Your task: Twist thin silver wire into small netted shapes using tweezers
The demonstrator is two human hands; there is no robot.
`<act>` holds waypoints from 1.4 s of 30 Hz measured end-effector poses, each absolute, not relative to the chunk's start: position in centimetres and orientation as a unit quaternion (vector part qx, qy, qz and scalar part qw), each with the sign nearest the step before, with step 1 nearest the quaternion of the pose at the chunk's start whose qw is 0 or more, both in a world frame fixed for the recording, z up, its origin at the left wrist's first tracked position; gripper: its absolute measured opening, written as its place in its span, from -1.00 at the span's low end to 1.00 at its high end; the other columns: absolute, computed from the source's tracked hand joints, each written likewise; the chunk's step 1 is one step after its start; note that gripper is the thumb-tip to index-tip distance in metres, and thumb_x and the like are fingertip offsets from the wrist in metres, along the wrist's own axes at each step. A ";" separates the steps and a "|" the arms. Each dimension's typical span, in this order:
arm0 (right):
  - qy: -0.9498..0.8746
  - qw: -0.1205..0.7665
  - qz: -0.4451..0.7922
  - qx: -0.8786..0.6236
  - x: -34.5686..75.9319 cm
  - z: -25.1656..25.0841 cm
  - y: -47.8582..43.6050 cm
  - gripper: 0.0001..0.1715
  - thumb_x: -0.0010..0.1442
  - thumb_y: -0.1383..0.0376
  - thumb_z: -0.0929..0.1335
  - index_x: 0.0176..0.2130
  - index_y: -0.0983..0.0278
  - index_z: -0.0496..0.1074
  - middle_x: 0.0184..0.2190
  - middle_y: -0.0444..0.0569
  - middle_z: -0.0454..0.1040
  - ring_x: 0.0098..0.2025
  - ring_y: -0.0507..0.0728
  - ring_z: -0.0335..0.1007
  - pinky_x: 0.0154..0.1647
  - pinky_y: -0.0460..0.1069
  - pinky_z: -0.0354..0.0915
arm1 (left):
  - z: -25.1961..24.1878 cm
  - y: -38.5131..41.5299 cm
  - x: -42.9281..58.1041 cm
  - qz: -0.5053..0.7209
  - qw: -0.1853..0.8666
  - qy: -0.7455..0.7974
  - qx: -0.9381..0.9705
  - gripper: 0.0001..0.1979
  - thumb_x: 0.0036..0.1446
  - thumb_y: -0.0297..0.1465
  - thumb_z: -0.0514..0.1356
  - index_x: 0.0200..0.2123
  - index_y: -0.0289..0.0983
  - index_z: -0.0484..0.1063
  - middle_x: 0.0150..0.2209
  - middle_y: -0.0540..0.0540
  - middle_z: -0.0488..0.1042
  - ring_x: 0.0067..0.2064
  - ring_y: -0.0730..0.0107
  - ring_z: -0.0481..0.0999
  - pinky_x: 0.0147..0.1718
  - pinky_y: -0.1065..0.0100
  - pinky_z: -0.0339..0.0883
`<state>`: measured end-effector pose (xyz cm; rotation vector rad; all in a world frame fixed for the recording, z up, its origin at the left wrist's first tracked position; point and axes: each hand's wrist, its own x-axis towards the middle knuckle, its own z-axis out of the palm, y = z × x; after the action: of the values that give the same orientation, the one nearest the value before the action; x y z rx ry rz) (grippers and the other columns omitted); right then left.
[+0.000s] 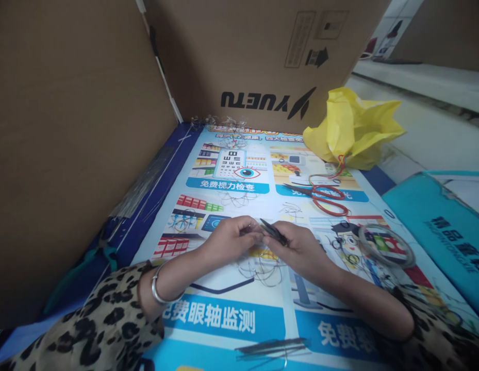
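Note:
My left hand (239,236) is closed in a pinch on a thin wire piece, whose bent loops (264,270) hang below both hands. My right hand (295,250) is wrapped round a small dark pointed tool (274,232) with its tip toward the upper left; its exact kind does not show. The fingertips of both hands meet over the printed poster (247,314). Loose wire shapes (239,198) lie beyond my hands. Red-handled scissors (326,198) rest to the upper right, and a coil of wire (386,245) lies right of my right hand.
Cardboard walls (262,46) stand at the back and left. A crumpled yellow bag (351,129) and a teal box (440,226) are on the right. Straight wires (142,185) and teal-handled pliers (102,252) lie left; dark thin rods (272,348) lie near the front edge.

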<state>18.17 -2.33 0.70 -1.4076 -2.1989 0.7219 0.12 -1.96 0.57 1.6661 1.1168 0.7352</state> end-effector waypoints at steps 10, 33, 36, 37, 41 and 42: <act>-0.798 0.204 0.251 -0.508 17.9 0.8 -2.4 -0.71 0.11 0.19 0.24 -0.57 0.25 0.18 -0.62 -0.18 0.24 -0.54 -0.01 0.18 -0.52 -0.11 0.03 | 0.3 -1.7 0.2 0.283 0.452 0.472 0.702 -0.90 0.01 -0.47 0.10 -0.41 -0.31 0.41 -0.45 -0.02 0.48 -0.40 0.48 0.40 -0.38 0.42 0.27; -0.763 0.309 0.313 -0.474 19.7 1.0 -1.4 -0.68 0.20 0.16 0.21 -0.12 0.24 0.37 -0.21 -0.04 0.50 -0.19 0.09 0.41 -0.19 -0.02 0.30 | 0.6 -1.7 -0.2 0.317 0.372 0.478 0.730 -0.88 -0.03 -0.52 0.07 -0.49 -0.29 0.40 -0.53 0.06 0.42 -0.45 0.53 0.35 -0.44 0.50 0.20; -0.800 0.274 0.264 -0.464 20.1 1.3 -1.1 -0.70 0.19 0.17 0.24 -0.14 0.23 0.40 -0.24 -0.03 0.51 -0.21 0.09 0.41 -0.21 -0.02 0.29 | 0.5 -1.7 -0.3 0.319 0.371 0.474 0.732 -0.88 -0.04 -0.53 0.07 -0.48 -0.30 0.40 -0.52 0.05 0.42 -0.45 0.52 0.35 -0.43 0.49 0.20; -0.820 0.256 0.237 -0.453 20.2 1.5 -1.0 -0.73 0.18 0.18 0.25 -0.18 0.24 0.43 -0.27 -0.03 0.51 -0.23 0.10 0.41 -0.21 -0.02 0.28 | 0.5 -1.7 -0.3 0.319 0.370 0.473 0.733 -0.88 -0.03 -0.53 0.07 -0.47 -0.30 0.41 -0.52 0.05 0.42 -0.44 0.52 0.35 -0.43 0.49 0.20; -0.851 0.227 0.160 -0.447 20.1 2.1 -0.9 -0.76 0.15 0.18 0.28 -0.33 0.27 0.47 -0.40 -0.01 0.50 -0.30 0.10 0.37 -0.26 -0.02 0.24 | 0.5 -1.7 -0.3 0.313 0.359 0.476 0.740 -0.87 -0.02 -0.52 0.08 -0.45 -0.30 0.43 -0.50 0.03 0.44 -0.44 0.51 0.36 -0.44 0.48 0.19; -0.846 0.227 0.160 -0.455 20.0 2.2 -1.0 -0.75 0.15 0.17 0.28 -0.35 0.27 0.47 -0.42 -0.02 0.49 -0.32 0.09 0.36 -0.29 -0.03 0.24 | 0.4 -1.7 -0.3 0.310 0.356 0.477 0.742 -0.87 -0.02 -0.52 0.08 -0.46 -0.30 0.43 -0.51 0.03 0.44 -0.45 0.51 0.36 -0.44 0.47 0.19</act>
<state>20.05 -0.97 2.17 -1.2532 -2.3325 0.4423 -0.31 -1.65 0.43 1.9156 1.2324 0.8005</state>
